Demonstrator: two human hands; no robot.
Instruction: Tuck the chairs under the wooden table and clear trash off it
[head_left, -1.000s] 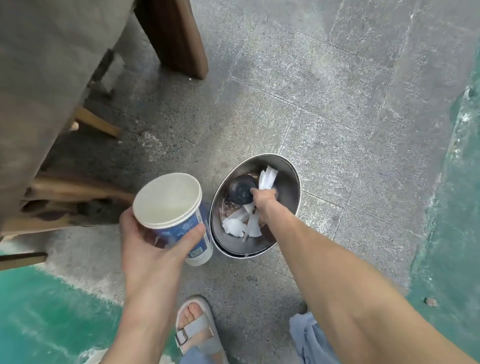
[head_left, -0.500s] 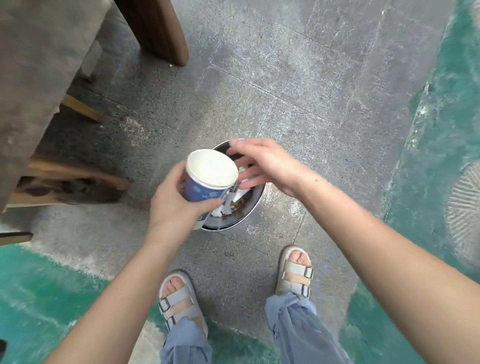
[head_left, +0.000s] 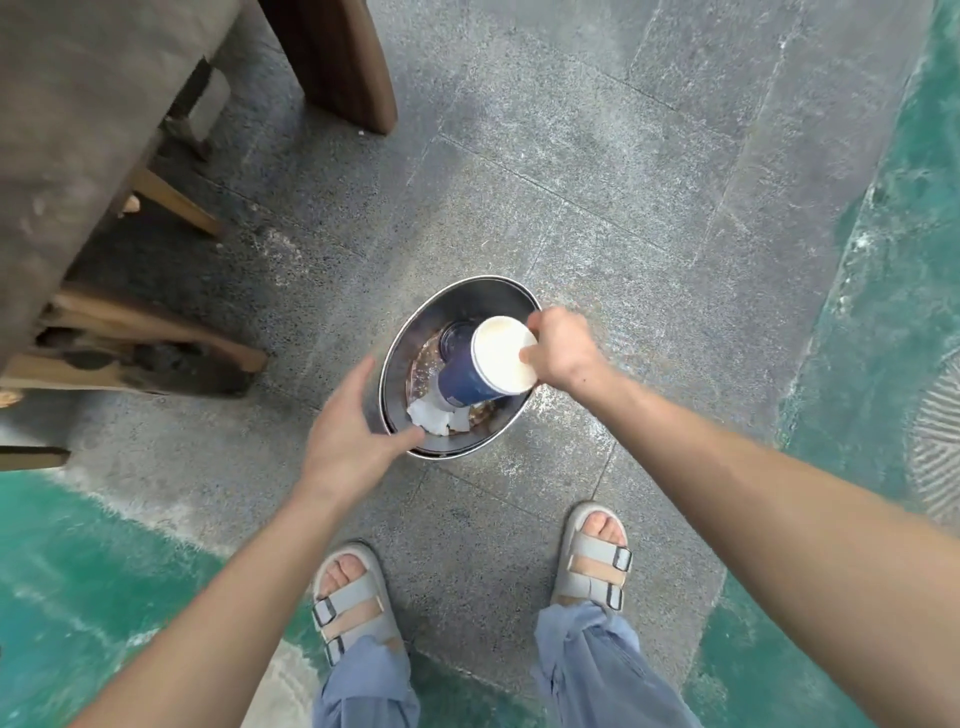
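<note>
A blue paper cup with a white inside tilts over the mouth of a round metal bin on the stone floor. My right hand grips the cup by its rim, thumb inside. My left hand hovers at the bin's left rim, fingers apart and holding nothing. Inside the bin lie crumpled white tissues and a dark lid-like object. The wooden table's edge fills the upper left, with one thick leg behind.
Chair legs and wooden rails show under the table at left. My sandalled feet stand just below the bin. Green painted floor borders the grey stone on the right and lower left.
The cup passed from my left hand to my right hand, which now holds it tilted over the bin. My left hand let go and dropped beside the bin's rim.
</note>
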